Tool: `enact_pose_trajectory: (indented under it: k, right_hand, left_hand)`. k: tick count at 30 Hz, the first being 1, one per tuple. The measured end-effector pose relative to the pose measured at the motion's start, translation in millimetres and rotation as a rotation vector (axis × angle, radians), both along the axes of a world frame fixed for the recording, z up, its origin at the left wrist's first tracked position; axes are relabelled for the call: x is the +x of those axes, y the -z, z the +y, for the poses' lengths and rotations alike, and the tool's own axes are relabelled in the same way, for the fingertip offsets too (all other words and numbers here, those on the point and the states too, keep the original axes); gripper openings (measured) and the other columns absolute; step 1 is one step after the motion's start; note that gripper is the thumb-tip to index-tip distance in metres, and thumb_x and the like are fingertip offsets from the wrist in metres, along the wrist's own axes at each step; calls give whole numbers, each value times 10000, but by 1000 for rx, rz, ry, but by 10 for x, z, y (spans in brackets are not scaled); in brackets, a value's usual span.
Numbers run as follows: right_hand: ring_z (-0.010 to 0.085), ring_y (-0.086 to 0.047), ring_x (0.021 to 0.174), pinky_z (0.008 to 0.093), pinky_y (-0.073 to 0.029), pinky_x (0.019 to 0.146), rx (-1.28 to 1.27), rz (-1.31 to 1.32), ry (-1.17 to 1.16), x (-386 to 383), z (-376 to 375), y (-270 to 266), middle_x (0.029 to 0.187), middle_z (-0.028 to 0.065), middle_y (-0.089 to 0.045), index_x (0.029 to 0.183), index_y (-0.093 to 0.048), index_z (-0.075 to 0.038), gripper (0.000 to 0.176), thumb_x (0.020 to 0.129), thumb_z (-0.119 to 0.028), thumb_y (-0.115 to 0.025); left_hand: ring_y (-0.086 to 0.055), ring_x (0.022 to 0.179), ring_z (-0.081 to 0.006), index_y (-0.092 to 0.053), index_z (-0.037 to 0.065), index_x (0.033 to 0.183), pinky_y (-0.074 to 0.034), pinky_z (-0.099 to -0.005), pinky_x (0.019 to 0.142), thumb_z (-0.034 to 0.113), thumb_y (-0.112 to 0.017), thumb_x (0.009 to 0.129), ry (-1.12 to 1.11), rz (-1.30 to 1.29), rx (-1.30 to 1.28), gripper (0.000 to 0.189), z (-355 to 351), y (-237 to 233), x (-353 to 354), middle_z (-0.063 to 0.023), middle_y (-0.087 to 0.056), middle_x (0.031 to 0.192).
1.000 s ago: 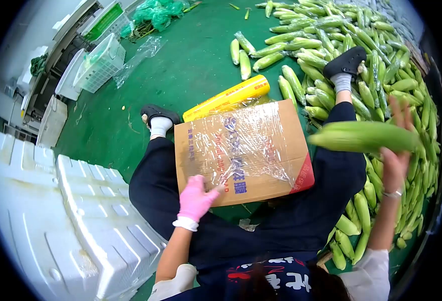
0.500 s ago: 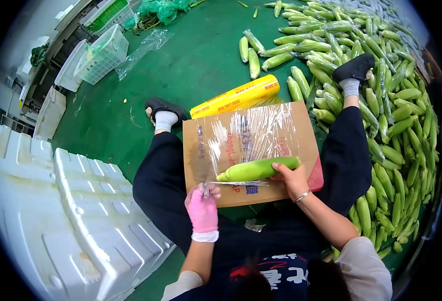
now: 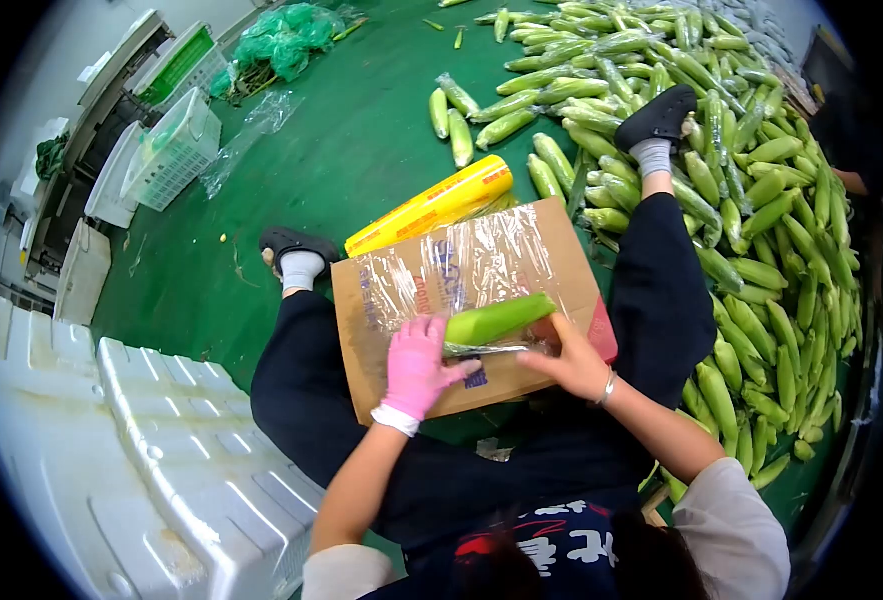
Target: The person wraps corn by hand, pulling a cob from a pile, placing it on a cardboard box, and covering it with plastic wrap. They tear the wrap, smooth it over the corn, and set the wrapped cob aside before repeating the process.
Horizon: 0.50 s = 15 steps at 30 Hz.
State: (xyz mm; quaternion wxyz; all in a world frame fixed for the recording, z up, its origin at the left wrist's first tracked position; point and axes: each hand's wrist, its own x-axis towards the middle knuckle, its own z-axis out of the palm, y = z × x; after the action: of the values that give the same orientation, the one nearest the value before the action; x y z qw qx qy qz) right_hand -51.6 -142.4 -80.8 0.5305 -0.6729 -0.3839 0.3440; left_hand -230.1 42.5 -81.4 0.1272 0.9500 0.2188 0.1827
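An ear of corn in its green husk (image 3: 501, 318) lies on clear film over a cardboard box (image 3: 361, 375) between my legs. My left hand (image 3: 419, 362), in a pink glove, covers the stem end, its thumb stretched toward the right. At the tip end is my bare right hand (image 3: 571, 362), fingers against the corn and thumb apart, pointing left. The film's near edge shows just below the corn, between both thumbs. Behind the box rests a yellow roll of wrap (image 3: 431, 207).
A large heap of corn (image 3: 761, 240), partly wrapped, spreads at the right. White foam boxes (image 3: 191, 450) stand at the lower left, white baskets (image 3: 171, 150) at the upper left. Green netting (image 3: 286, 40) lies on the green floor. Part of another person (image 3: 846, 140) shows at the right edge.
My left hand has moved from the film's near corner onto the corn's stem end. My right hand has shifted to the tip end, its thumb now below. The whole view has shifted slightly.
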Motion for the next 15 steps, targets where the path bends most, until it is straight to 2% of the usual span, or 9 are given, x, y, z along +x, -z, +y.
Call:
enact_pose_trajectory:
  k: [1,3,5,8,9,11,12,14,15]
  right_hand:
    - [269,-547,1188,431,-462,958,-4,-8,5,40,-93,-68,1293,161,-551,1255,-561,-16,484,874,-249,-747]
    - [307,-559,1077,386,-461,870,-216,-994,-31,108,-240,-146,1228,147,-556,1220,-602,-68,454,812,-192,-755]
    - [302,-570,927,384,-467,761,-87,-1087,101,315,-258,163,972,99,-595,960,-665,-81,173,788,-97,-683]
    - [282,-618,643,384,-503,586,62,-986,288,600,-177,139,751,89,-615,894,-678,-25,90,812,-40,-645]
    - [282,-618,643,384,-503,586,64,-988,287,655,-97,55,751,89,-615,894,-678,-25,90,812,-40,-645]
    - [263,-667,610,350,-517,584,-9,-244,442,654,30,-92,717,152,-661,883,-705,2,89,862,-51,-637]
    - [256,-695,612,335,-523,582,-3,-194,399,512,26,-146,692,187,-677,868,-716,21,151,897,-101,-632]
    - [345,-702,755,405,-546,688,-183,-307,51,94,-182,-112,779,199,-695,967,-692,41,221,857,-138,-622]
    - [387,-645,964,446,-511,858,-104,-446,-77,-147,-286,-163,983,249,-666,1108,-645,38,329,848,-163,-630]
  left_hand:
    - [-573,978,-333,-565,40,1232,-472,-423,864,419,-851,653,43,59,-55,749,57,-22,11,-156,-610,1014]
    - [-585,935,-326,-590,53,1165,-487,-420,812,412,-851,654,77,80,-4,677,121,-68,43,-139,-606,939]
    - [-604,902,-318,-603,68,1086,-499,-414,763,405,-848,666,102,151,-21,591,177,-74,70,-132,-619,909]
    - [-631,837,-324,-603,67,1049,-515,-421,714,418,-836,693,134,148,-49,552,194,-81,26,-138,-621,871]
    - [-636,821,-331,-601,62,1048,-518,-426,706,426,-830,703,150,183,-89,552,185,-68,-6,-141,-619,863]
    - [-636,822,-330,-592,59,1036,-521,-428,706,450,-814,717,219,157,-121,552,63,-134,-102,-145,-623,866]
    - [-637,824,-329,-583,55,1025,-525,-430,706,474,-797,731,292,132,-148,554,-12,-184,-174,-150,-626,868]
    - [-641,814,-339,-589,51,1040,-526,-421,703,490,-793,741,350,284,-203,569,-151,-239,-345,-153,-625,859]
    - [-641,803,-349,-595,49,1055,-528,-417,708,484,-800,741,367,361,-272,574,-159,-264,-384,-159,-629,876]
